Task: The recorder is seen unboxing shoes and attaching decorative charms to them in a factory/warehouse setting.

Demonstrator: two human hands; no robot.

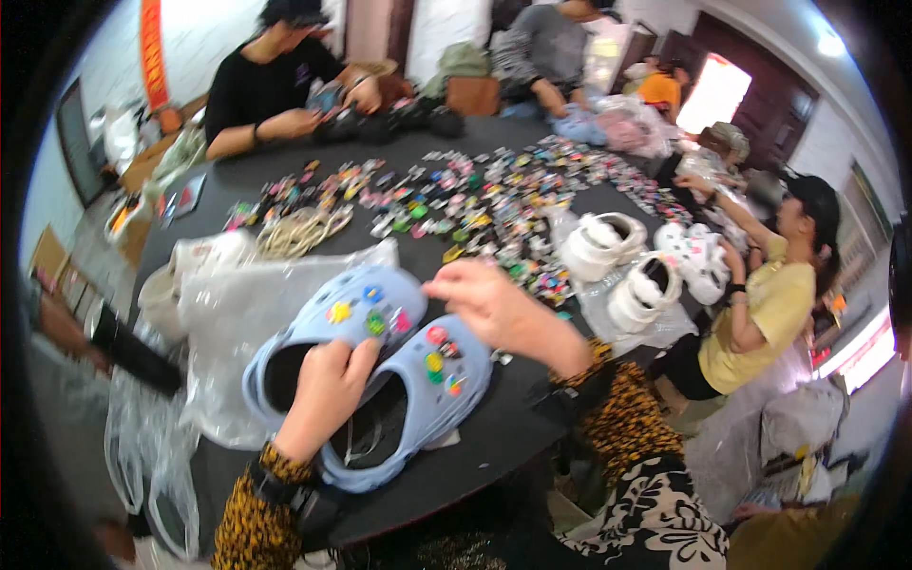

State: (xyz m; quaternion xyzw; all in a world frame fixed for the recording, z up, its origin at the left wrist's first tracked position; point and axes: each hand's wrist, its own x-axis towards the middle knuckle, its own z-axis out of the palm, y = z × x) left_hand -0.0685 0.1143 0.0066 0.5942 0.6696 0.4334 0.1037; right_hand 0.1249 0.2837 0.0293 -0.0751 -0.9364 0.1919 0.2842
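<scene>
Two light blue clogs (342,318) lie side by side on the dark table in front of me, toes pointing away and to the right. Colourful shoe charms (375,323) dot the uppers of both. My left hand (328,385) grips the left clog at its opening, thumb on top and fingers partly hidden inside. At that clog's toe is my right hand (489,304), its fingers bent together in a pinch; whatever they may hold is too small to make out. The right clog (446,380) rests under and between my hands.
Many loose charms (484,199) spread over the table beyond the clogs. A clear plastic bag (223,332) lies at left, near a coil of cord (304,228). White shoes (603,242) stand at right. Other people work around the table, one in a yellow shirt (779,294).
</scene>
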